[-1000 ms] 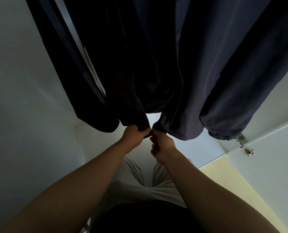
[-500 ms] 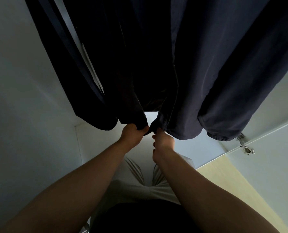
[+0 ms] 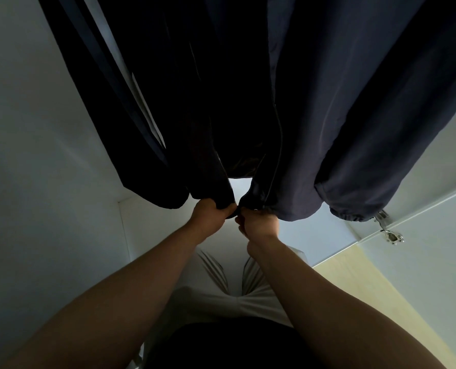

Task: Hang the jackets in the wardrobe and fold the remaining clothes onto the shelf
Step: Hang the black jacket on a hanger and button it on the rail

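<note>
A dark navy jacket (image 3: pixel 314 102) hangs in front of me inside the white wardrobe, filling the top of the view. Its front zip is undone at the bottom, with a small gap between the two hems. My left hand (image 3: pixel 209 215) grips the bottom corner of the left front panel. My right hand (image 3: pixel 259 223) pinches the bottom corner of the right front panel at the zip's end. The two hands sit close together just below the hem. A dark garment with pale stripes (image 3: pixel 109 83) hangs to the left.
The wardrobe's white side wall (image 3: pixel 35 182) stands at left and its floor (image 3: pixel 152 230) lies below the hems. A white door (image 3: pixel 439 262) with a metal hinge (image 3: pixel 390 234) is at right. Pale wooden flooring (image 3: pixel 368 283) shows beneath. My light trousers are under my arms.
My hands have shifted slightly while keeping hold of the two hem corners. The right hand rose a little toward the hem, and the gap between the panels shows more.
</note>
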